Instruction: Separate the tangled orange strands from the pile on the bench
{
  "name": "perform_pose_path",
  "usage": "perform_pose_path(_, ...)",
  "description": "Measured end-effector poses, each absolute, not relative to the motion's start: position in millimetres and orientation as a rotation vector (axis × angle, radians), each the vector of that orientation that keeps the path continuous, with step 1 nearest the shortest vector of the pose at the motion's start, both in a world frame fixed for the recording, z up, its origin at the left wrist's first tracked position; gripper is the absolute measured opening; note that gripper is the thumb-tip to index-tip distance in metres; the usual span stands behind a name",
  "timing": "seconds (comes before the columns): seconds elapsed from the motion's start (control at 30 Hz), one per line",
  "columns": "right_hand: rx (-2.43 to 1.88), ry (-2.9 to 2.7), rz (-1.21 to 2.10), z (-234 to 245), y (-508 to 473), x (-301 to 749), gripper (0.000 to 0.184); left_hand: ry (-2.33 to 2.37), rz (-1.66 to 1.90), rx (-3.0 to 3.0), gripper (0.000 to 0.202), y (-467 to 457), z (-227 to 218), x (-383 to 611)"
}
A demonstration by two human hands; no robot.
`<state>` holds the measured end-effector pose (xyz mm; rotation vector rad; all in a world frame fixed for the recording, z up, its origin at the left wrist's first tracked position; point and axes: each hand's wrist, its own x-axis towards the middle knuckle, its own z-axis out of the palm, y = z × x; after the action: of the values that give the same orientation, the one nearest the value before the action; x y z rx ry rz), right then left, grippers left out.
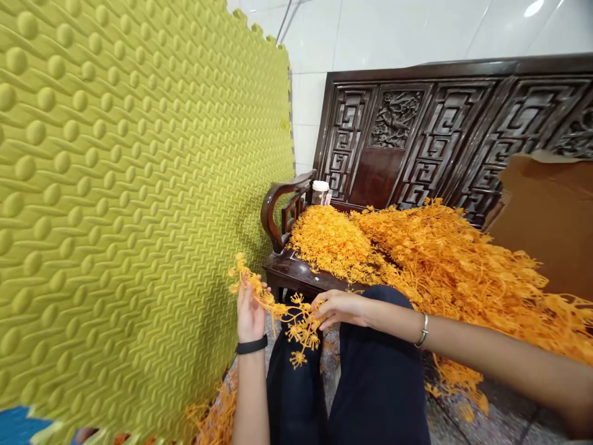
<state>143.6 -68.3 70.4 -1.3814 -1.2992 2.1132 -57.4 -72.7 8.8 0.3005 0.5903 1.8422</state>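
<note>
Dark trousers (380,383) at bottom centre | orange sprig (269,301) in lower middle, stretched between both hands, long axis sloping down rightward | left hand (251,318) seems gripping near upper end, fingers partly hidden | right hand (340,307) pinches lower branches

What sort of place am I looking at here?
Probably a home or small informal workroom: a carved dark wooden bench heaped with orange plastic sprigs, a yellow-green foam mat standing upright, and a white tiled wall.
</note>
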Motion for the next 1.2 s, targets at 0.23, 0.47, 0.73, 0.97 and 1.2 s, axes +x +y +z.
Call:
perform_pose_path(0.23,-1.455,-1.314,2.023,55.2,-64.4,138.2,0.026,0.752,1.915,0.631,0.068,-96.1,36.4,-55.5)
perform_pose_path(0.47,-1.227,-1.436,1.887,78.4,-44.9,132.6,0.015,0.886,1.716,1.023,0.064,-109.6,49.7,-47.5)
perform_pose_path(0.73,-0.846,-1.653,1.693,128.9,-37.7,119.1,0.033,0.921,1.448,1.122,0.057,-108.8,43.3,-33.4)
perform_pose_path(0.97,-0.965,-1.851,1.545,111.1,-31.9,111.1,0.03,0.921,1.478,0.882,0.042,-102.4,38.9,-25.1)
perform_pose_path(1.2,-0.871,-1.587,0.933,139.5,-92.2,109.3,0.018,0.974,1.516,0.741,0.027,-95.4,29.8,-21.8)
